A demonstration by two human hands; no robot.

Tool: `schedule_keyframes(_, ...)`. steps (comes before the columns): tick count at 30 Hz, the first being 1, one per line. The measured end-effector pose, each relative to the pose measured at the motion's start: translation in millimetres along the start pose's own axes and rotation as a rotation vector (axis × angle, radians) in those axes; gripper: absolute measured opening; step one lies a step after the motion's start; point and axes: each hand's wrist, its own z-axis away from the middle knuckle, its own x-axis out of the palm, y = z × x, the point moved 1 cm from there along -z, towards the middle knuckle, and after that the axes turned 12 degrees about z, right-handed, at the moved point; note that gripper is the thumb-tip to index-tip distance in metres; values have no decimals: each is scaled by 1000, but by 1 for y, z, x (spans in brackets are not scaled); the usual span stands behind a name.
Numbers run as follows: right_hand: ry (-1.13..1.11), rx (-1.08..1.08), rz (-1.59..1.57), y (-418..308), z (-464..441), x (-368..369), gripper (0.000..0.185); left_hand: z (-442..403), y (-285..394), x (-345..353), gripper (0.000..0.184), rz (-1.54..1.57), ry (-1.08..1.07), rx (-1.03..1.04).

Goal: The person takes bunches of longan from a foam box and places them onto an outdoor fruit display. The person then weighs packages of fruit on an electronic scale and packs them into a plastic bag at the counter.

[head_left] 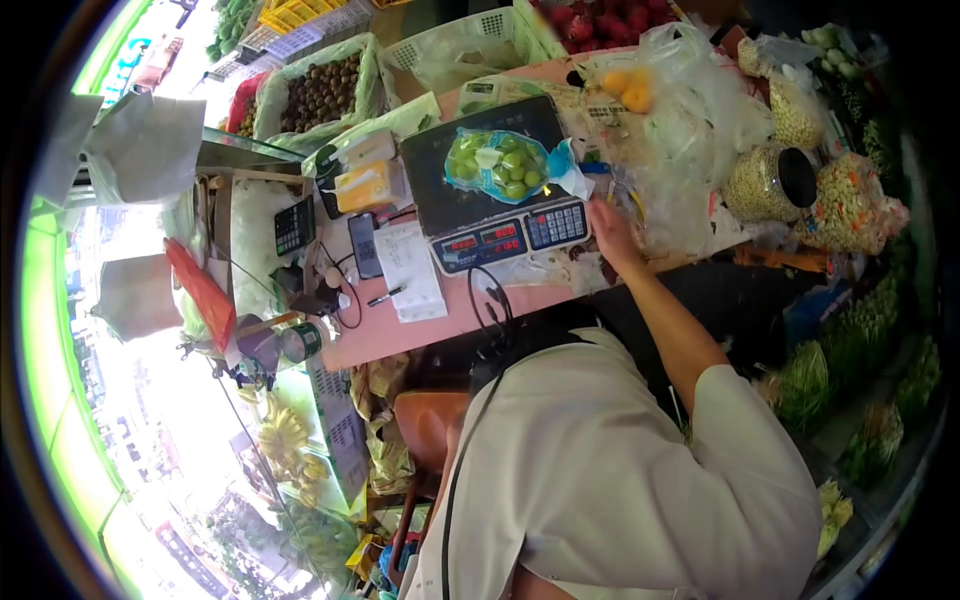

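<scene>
A clear and blue bag of round green fruit (497, 165) lies on the dark plate of a digital scale (435, 200), whose red display is lit. My right hand (614, 236) is beside the right end of the scale's keypad (556, 227), close to the bag's bunched blue and white end. Its fingers are small and partly hidden, so their grip is unclear. My left hand is out of sight. Left of the scale are a phone (365, 245), a paper with handwriting (409, 270), a pen (386, 296) and packs of yellow food (367, 187).
A calculator (295, 227) and black cables are at the left. Clear plastic bags (690, 130), orange fruit (627, 90) and a jar of pale grains (762, 183) crowd the right. Behind stands a lined crate of brown round produce (320, 97). A brown chair (430, 425) is below the table.
</scene>
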Motion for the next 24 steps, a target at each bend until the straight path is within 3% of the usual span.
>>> schedule_keyframes(1, -4, -16, 1, -15, -9, -2, 36, 3, 7, -4, 33, 7, 11, -11)
schedule_keyframes(4, 306, -29, -113, -67, -25, -25, 56, 5, 34, -16, 34, 55, 58, -51)
schedule_keyframes(8, 21, -591, 482, -166, -64, -11, 80, -16, 98, -31, 35, 384, 97, -38)
schedule_keyframes(9, 29, -595, 484, -174, -70, 3, 80, -27, 116, -34, 36, 612, 103, -7)
schedule_keyframes(11, -248, -437, 902, -178, -82, 34, 102, -53, 162, -44, 37, 647, 105, 180)
schedule_keyframes(12, -246, -447, 903, -179, -88, 38, 102, -51, 207, -50, 35, 671, 101, 230)
schedule_keyframes(14, -398, -208, 899, -180, -101, 47, 115, -52, 278, -63, 35, 734, 99, 329)
schedule_keyframes(16, -384, -216, 862, -163, -114, 53, 108, -51, 329, -69, 39, 811, 42, 386)
schedule_keyframes(18, -423, -80, 340, -139, -131, 53, 97, -52, 367, -63, 41, 981, -126, 408)
schedule_keyframes(19, -584, 103, 137, -159, -125, 40, 87, -56, 382, -58, 44, 950, -189, 428)
schedule_keyframes(20, -653, 114, -62, -157, -122, 44, 84, -59, 397, -54, 44, 960, -221, 452)
schedule_keyframes(22, -564, 8, -71, -181, -100, 50, 94, -59, 423, -48, 50, 1086, -309, 380)
schedule_keyframes(23, -676, -84, -127, -198, -91, 54, 103, -55, 437, -49, 60, 1141, -355, 372)
schedule_keyframes(24, -817, -84, -264, -222, -75, 55, 101, -48, 449, -49, 68, 1133, -376, 362)
